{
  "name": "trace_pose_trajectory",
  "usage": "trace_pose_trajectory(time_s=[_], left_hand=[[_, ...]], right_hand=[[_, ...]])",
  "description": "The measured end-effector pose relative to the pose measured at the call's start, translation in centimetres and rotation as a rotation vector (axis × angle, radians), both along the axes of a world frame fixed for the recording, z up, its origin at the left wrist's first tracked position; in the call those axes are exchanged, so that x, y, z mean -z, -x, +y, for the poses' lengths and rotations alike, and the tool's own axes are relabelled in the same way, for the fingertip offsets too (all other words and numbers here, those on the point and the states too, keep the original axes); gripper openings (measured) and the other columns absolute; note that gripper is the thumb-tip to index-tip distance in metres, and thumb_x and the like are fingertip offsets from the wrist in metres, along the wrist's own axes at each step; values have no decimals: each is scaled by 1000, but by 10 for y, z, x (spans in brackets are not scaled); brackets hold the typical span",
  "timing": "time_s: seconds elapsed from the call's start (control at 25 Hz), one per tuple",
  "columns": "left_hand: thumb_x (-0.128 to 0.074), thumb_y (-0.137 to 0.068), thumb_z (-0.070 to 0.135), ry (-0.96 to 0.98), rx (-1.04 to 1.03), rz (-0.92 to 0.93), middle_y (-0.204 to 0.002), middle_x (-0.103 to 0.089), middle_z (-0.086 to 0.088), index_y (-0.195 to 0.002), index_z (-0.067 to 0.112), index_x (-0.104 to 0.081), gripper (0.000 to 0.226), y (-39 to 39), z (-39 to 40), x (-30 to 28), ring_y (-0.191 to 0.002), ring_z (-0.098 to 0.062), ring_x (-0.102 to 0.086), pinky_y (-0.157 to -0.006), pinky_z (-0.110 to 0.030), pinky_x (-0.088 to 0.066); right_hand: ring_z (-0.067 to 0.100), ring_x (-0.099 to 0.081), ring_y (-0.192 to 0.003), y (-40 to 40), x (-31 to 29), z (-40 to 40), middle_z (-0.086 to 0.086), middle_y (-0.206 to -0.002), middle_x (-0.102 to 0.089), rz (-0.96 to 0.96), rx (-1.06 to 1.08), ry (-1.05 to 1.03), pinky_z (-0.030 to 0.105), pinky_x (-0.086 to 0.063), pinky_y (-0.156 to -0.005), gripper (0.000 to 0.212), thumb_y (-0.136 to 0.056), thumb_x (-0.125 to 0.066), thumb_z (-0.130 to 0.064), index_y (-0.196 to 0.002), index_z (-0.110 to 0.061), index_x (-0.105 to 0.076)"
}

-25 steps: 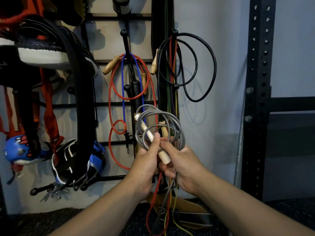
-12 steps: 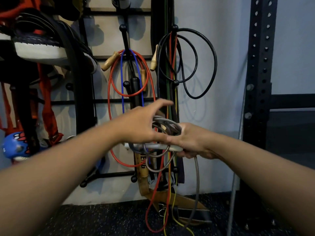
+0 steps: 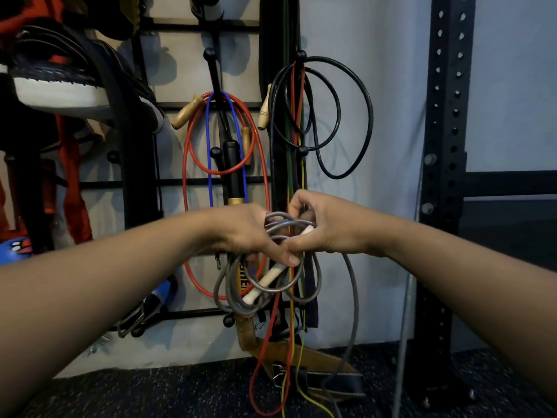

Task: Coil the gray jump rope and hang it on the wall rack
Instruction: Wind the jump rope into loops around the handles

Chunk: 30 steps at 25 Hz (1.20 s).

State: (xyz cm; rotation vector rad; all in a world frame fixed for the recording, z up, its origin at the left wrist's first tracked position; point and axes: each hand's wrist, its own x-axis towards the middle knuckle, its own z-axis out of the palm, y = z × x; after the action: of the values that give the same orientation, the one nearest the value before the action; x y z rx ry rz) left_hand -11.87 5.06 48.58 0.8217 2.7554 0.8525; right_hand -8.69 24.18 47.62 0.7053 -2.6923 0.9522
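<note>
The gray jump rope (image 3: 238, 292) hangs in several loose loops below my two hands, in front of the wall rack (image 3: 211, 181). My left hand (image 3: 250, 233) grips the bundle of loops from the left, thumb pressed over the strands. My right hand (image 3: 319, 224) holds the rope's top and the end of one pale wooden handle (image 3: 306, 231). A second pale handle (image 3: 265, 280) dangles slanted among the loops. One long gray strand (image 3: 354, 300) trails down to the floor at the right.
On the rack's black pegs hang a red rope (image 3: 193, 152), a blue rope (image 3: 208, 152) and a black rope (image 3: 366, 116). Belts and shoes hang at left. A black steel upright (image 3: 443, 176) stands at right. Leather straps (image 3: 301, 356) lie on the dark floor below.
The coil hung above my hands a second ago; it now droops below them. My left hand came over the top and closed on the bundle. My right hand shifted up to the rope's top.
</note>
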Motion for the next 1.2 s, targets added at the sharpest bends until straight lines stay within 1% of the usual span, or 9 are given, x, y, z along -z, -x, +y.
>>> trace_pose_trajectory(time_s=[0.12, 0.28, 0.44, 0.56, 0.72, 0.84, 1.0, 1.12, 1.2], left_hand=[[-93, -69, 34, -121, -10, 42, -67, -66, 6, -93, 18, -76, 33, -2, -6, 15, -61, -10, -57, -55, -25, -45], [-85, -80, 18, -203, 32, -35, -63, -64, 6, -95, 15, -71, 21, -11, -25, 20, -50, -9, -49, -49, -24, -43], [-79, -79, 11, -689, 11, -94, -48, -50, 1, -92, 7, -68, 17, -7, -44, 21, -37, -8, -38, -46, -24, -39], [-75, -77, 9, -1085, 6, -145, -55, -55, -2, -90, 7, -67, 16, -2, -40, 26, -32, -5, -35, -40, -21, -39], [-68, -92, 3, -1458, -107, -240, -62, -63, 0, -101, 7, -64, 10, -1, -6, 37, -32, -2, -35, -34, -20, -39], [-69, -95, 7, -1671, -305, -259, -75, -61, -5, -94, 11, -61, 9, -2, 16, 40, -29, -2, -38, -33, -18, -41], [-71, -95, 15, -1713, -428, -238, -83, -63, -9, -89, 20, -68, 9, -2, 33, 50, -46, -8, -53, -56, -37, -62], [-76, -92, 20, -1673, -412, -259, -81, -74, -6, -84, 19, -76, 8, -4, 31, 56, -58, -13, -70, -77, -47, -64], [-80, -88, 25, -1516, -429, -193, -89, -83, -4, -77, 19, -83, 12, -5, 26, 64, -85, -21, -77, -94, -50, -60]], right_hand=[[1, -54, -51, -1, 0, 2, 12, -86, -69, -34, -51, 81, 15, -41, -46, 40, -82, -86, -26, -110, -12, -61], [8, -45, -48, -4, -4, 15, 3, -83, -60, -127, -108, 216, 20, -35, -43, 28, -84, -84, -27, -105, -14, -70], [14, -43, -50, -3, 0, 39, 7, -66, -57, -63, 24, 200, 25, -37, -48, 36, -89, -74, -43, -96, -7, -74], [16, -34, -50, 3, 12, 47, 0, -54, -42, -2, 101, 396, 28, -33, -49, 43, -97, -62, -46, -84, -5, -69], [12, -28, -54, 12, 46, 7, -3, -64, -36, -159, -41, 727, 30, -23, -54, 52, -104, -40, -56, -96, -12, -65], [9, -36, -52, 9, 59, -26, -3, -65, -45, -258, -181, 851, 26, -26, -51, 62, -92, -45, -73, -107, -15, -62], [0, -56, -39, 0, 54, -45, -8, -57, -61, -136, -71, 943, 15, -41, -39, 16, -97, -70, -31, -92, -18, -63], [1, -56, -38, 4, 54, -41, -3, -60, -60, -83, -5, 916, 15, -43, -38, 12, -99, -68, -25, -91, -16, -65], [0, -53, -37, 5, 54, -36, -6, -59, -57, -77, 9, 826, 17, -41, -39, 18, -100, -66, -28, -84, -21, -63]])
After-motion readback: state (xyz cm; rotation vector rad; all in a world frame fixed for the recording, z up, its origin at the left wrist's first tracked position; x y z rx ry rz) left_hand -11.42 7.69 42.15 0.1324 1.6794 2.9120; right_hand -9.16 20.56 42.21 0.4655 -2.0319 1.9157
